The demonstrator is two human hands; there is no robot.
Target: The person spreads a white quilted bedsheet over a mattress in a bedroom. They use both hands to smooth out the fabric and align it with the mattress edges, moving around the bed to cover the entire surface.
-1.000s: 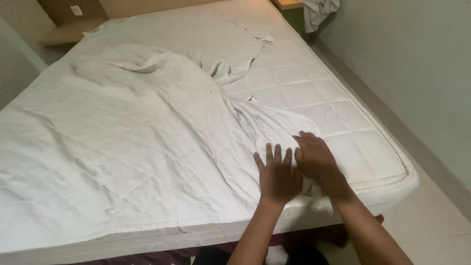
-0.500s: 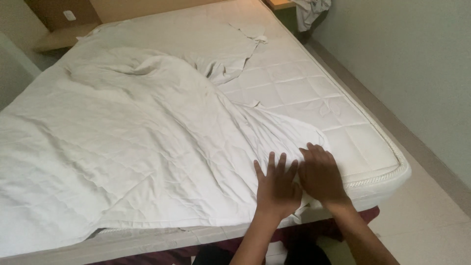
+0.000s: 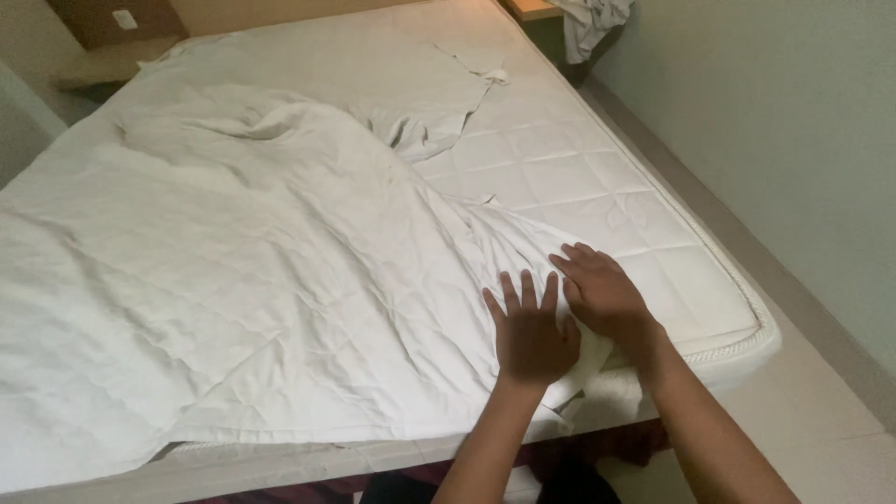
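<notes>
Both hands, left hand (image 3: 530, 333) and right hand (image 3: 602, 291), lie flat and open on the white sheet (image 3: 280, 280) at lower right; I judge it light, limp, best pinched at its corner.

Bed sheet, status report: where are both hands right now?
Left hand flat, fingers spread, on white sheet. Right hand flat beside it, on the sheet's corner. Quilted mattress bare on the right. Nothing in the way.

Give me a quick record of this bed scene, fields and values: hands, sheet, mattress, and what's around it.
left hand: flat, fingers spread, on the white sheet
right hand: flat on the sheet's corner, beside the left
white sheet: wrinkled, bunched, covers most of the bed
mattress: quilted, bare on the right side
cloth: crumpled, top right
floor: pale tiles
</notes>
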